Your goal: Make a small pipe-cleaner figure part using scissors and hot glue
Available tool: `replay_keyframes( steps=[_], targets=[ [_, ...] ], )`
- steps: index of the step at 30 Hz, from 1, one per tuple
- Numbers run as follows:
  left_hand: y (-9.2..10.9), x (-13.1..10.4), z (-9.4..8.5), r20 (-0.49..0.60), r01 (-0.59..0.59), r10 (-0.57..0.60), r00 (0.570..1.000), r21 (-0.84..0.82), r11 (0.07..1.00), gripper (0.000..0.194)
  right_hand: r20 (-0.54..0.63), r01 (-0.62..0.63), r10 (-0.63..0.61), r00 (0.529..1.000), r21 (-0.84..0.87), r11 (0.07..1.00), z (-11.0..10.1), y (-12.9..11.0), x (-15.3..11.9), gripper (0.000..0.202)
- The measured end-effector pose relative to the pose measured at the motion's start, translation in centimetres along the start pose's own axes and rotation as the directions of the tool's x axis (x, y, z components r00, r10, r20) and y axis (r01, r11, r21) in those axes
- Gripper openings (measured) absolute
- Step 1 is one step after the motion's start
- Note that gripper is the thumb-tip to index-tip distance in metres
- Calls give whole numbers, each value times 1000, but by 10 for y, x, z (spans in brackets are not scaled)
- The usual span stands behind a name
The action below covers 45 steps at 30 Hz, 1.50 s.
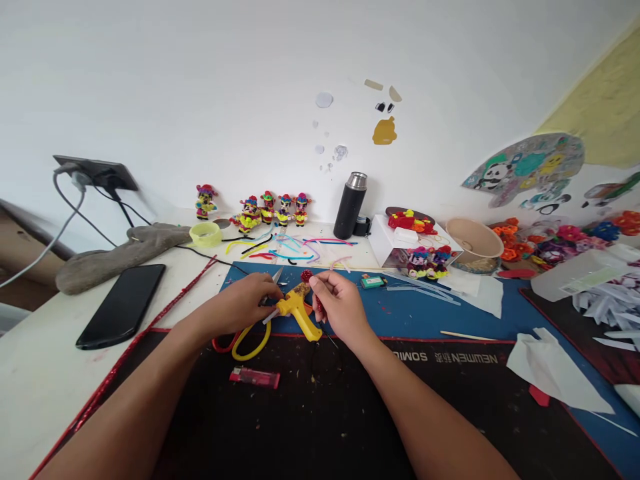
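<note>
My left hand [256,295] has its fingers curled at the rear of a yellow hot glue gun [300,313], whose fingertip contact is partly hidden. A pale glue stick [271,317] pokes out of the gun's back end. Beside its nozzle, my right hand [343,303] pinches a red glittery pipe cleaner piece [307,275] with a rounded tip; more red shows under the fingers. Scissors with yellow and red handles [253,341] lie below my left hand, partly covered. A pink lighter [255,377] rests nearer me on the black mat.
A black phone [121,307] and long red pipe cleaners [150,327] are at left. Behind stand small dolls [250,215], loose coloured pipe cleaners [295,250] and a black thermos [350,207]. A white box [383,250], wooden stick [467,335] and white paper [550,370] are at right.
</note>
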State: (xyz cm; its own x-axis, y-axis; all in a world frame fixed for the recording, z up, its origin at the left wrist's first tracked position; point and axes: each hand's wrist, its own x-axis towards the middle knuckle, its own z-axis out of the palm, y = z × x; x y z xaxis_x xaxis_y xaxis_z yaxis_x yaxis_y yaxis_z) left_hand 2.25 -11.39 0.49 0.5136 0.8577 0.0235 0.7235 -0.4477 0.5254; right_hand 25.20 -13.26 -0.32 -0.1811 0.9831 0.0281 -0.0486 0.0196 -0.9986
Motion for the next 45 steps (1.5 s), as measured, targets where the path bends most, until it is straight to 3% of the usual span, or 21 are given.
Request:
replay_keyframes(
  steps=[6,13,16,18,20,23,26,36,45],
  targets=[
    [2,1,4,-20,-13,14,1000,40,999,11,1,14,-14,1000,4,1000,0,1,0,37],
    [-1,0,-9,-223,116,-102,970,52,992,22,4,9,-9,1000,-10,1000,0,0,-2,35],
    [4,2,-17,-351,190,-216,911,-108,976,34,12,10,-10,1000,-12,1000,1,1,-2,35],
    [9,3,-19,-330,150,-276,903,-360,921,44,18,7,-7,1000,-8,1000,2,1,-2,35],
    [14,4,-19,-264,102,-312,913,-593,799,49,20,6,-6,1000,-3,1000,2,2,-2,35],
    [20,5,-16,-203,61,-333,921,-768,638,48,12,12,-12,1000,10,1000,2,2,-1,35],
    [23,7,-11,-173,34,-296,939,-812,583,46,11,6,-7,1000,31,999,2,1,-1,34],
    [18,10,4,-150,29,-249,957,-804,594,41,28,3,-6,1000,82,997,3,0,-1,38],
    [20,11,-3,-249,17,-358,900,-800,600,44,51,9,-9,999,-11,1000,0,3,0,35]
  ],
)
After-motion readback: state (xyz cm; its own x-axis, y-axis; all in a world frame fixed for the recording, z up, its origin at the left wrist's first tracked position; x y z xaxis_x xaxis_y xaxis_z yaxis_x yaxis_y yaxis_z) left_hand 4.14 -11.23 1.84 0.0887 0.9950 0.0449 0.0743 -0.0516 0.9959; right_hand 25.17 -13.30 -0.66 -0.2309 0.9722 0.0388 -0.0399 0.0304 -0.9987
